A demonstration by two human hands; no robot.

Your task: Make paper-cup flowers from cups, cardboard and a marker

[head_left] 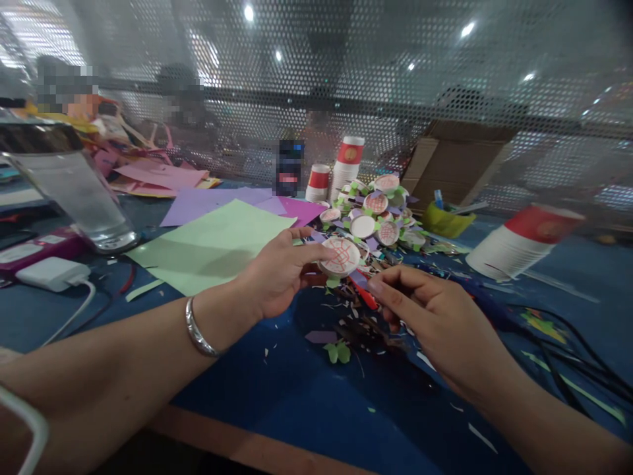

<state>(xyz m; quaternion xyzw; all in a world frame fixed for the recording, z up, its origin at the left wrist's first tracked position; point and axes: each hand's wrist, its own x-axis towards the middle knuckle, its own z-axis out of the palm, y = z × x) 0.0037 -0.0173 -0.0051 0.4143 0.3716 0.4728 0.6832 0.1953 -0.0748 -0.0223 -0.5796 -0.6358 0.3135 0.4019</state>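
My left hand (277, 274) is closed on a cut-off paper cup bottom (340, 256), a shallow white disc with red lines drawn on it. Bits of green and purple paper stick out from its edge. Between the thumb and fingers of my right hand (430, 300) is a small purple paper strip (359, 280), which reaches the disc's lower right edge; whether it is stuck on I cannot tell. Something red (368, 298) shows just below the strip. On the table under my hands lie a green paper cut-out (338, 352) and a pointed purple paper piece (320, 337).
Behind my hands is a heap of similar decorated cup bottoms (376, 203). Stacked paper cups (524, 241) lean at right, near a yellow-green container (448, 221) and black cables (558, 356). Green paper (212, 244), a glass of water (84, 191) and a white charger (52, 272) are at left.
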